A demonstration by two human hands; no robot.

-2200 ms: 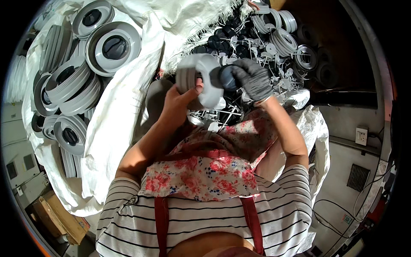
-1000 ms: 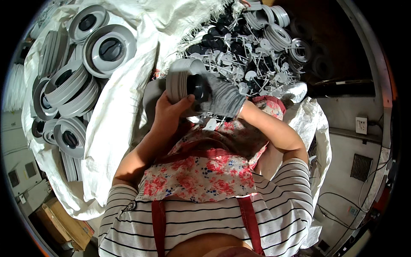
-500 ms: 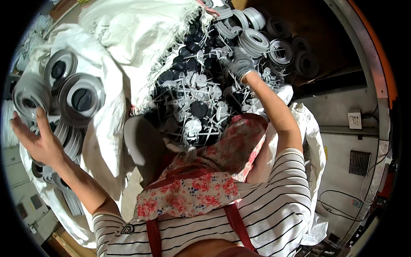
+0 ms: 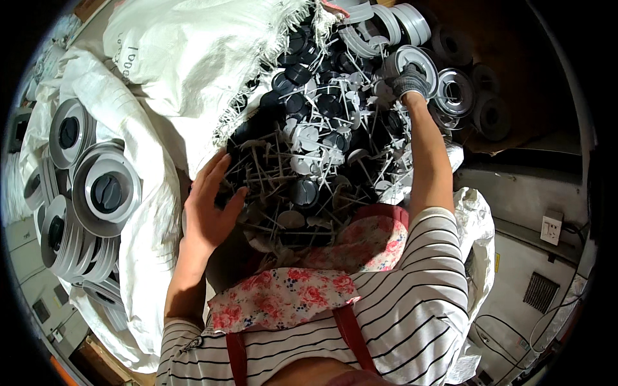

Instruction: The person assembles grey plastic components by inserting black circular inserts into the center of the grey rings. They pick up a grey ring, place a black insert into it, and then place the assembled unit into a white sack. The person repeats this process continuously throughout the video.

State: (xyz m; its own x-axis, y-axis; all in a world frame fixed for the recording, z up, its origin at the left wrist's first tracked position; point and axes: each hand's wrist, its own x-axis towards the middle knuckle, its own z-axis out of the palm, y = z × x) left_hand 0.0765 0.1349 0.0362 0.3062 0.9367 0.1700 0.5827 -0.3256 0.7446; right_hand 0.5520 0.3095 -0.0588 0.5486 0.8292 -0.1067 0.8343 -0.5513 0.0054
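Note:
My bare left hand (image 4: 211, 209) hovers at the left edge of the pile, fingers and thumb apart, holding nothing. Beside it lie white plastic pieces with thin stems (image 4: 308, 145), heaped with black round caps (image 4: 304, 192). Up at the far right, my right hand (image 4: 411, 83) wears a grey glove and grips a grey plastic ring (image 4: 425, 61); its fingers reach into the ring's middle and are partly hidden. More grey rings (image 4: 412, 24) are stacked just beyond it. A clear-grey ring (image 4: 456, 91) lies to its right.
At the left, a white woven sack (image 4: 154, 225) borders several grey rings with black caps in their centres (image 4: 106, 193). Another white sack (image 4: 187, 58) covers the far left of the pile. A socket (image 4: 551, 227) and cables are at the right. Darker rings (image 4: 492, 116) lie in shadow.
My left hand has come rightward from the capped rings at the left to the pile's edge. My right hand has moved from the pile onto a grey ring. The view has shifted.

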